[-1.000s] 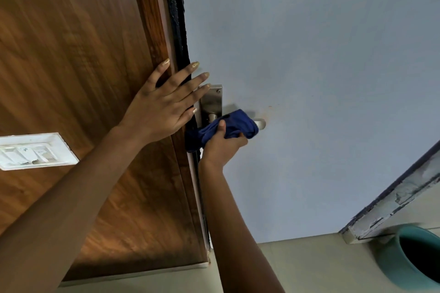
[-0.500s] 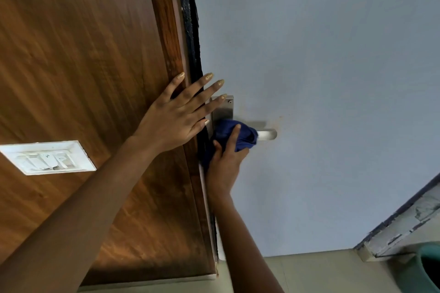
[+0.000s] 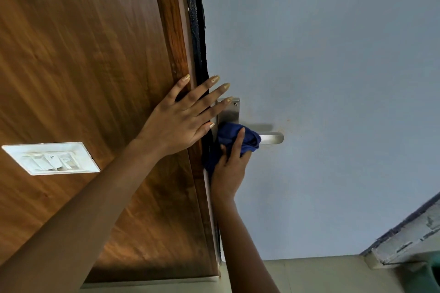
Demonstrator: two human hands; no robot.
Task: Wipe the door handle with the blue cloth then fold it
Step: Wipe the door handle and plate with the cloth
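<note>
A silver lever door handle (image 3: 272, 138) on a steel backplate (image 3: 229, 112) sits on the pale grey-blue door (image 3: 321, 78). My right hand (image 3: 229, 169) grips a bunched blue cloth (image 3: 247, 140) and presses it onto the handle's inner part, close to the backplate; only the lever's right tip shows. My left hand (image 3: 181, 121) lies flat with fingers spread across the brown wooden frame (image 3: 176, 31) and the door's edge, fingertips touching the backplate.
A white switch plate (image 3: 51, 158) is mounted on the wooden panel (image 3: 71, 66) at the left. A black strip (image 3: 197, 19) runs along the door edge. Beige floor (image 3: 309, 273) lies below, with a chipped white ledge (image 3: 404, 242) and a teal container (image 3: 434, 271) at the lower right.
My right hand has slid the cloth left along the lever toward the backplate, uncovering more of the lever's tip. The view has shifted. My left hand stays flat on the frame.
</note>
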